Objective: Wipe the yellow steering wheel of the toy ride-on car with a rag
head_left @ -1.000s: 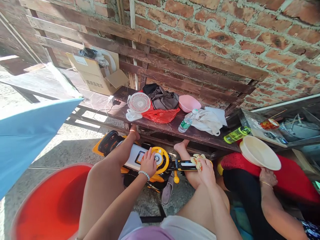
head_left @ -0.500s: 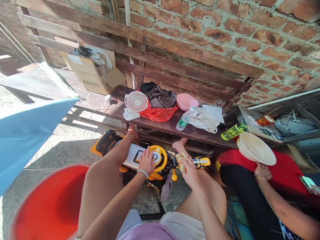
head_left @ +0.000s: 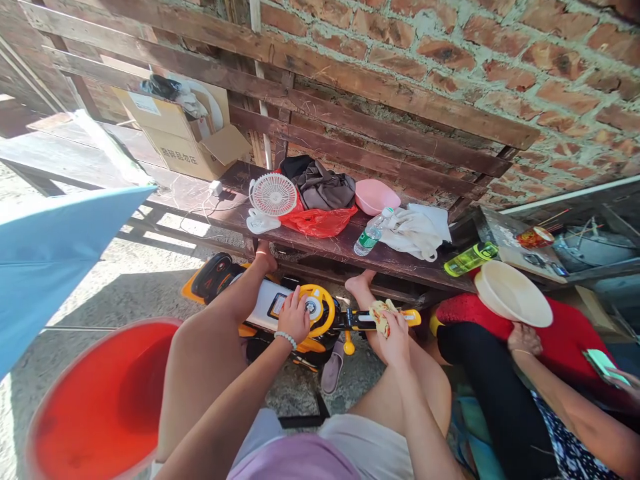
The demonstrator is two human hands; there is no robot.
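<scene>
Yellow plastic is sitting under both palms — your left hand point(head_left: 294, 319) is curling over the steering wheel point(head_left: 320, 308) of the toy car point(head_left: 265, 303) below the bench point(head_left: 330, 250), your right hand point(head_left: 399, 331) is pinching a cloth point(head_left: 380, 315) onto its bar point(head_left: 360, 320) — so be bracing the wheel while rubbing lengthwise.

I see a bracelet point(head_left: 287, 339) of small, pale, round beads on my left wrist. My left hand point(head_left: 294, 319) and right hand point(head_left: 395, 330) are bare. So are both arms, both legs and my feet point(head_left: 361, 283). I wear a soft purple top point(head_left: 295, 463) and light shorts point(head_left: 373, 453).
</scene>
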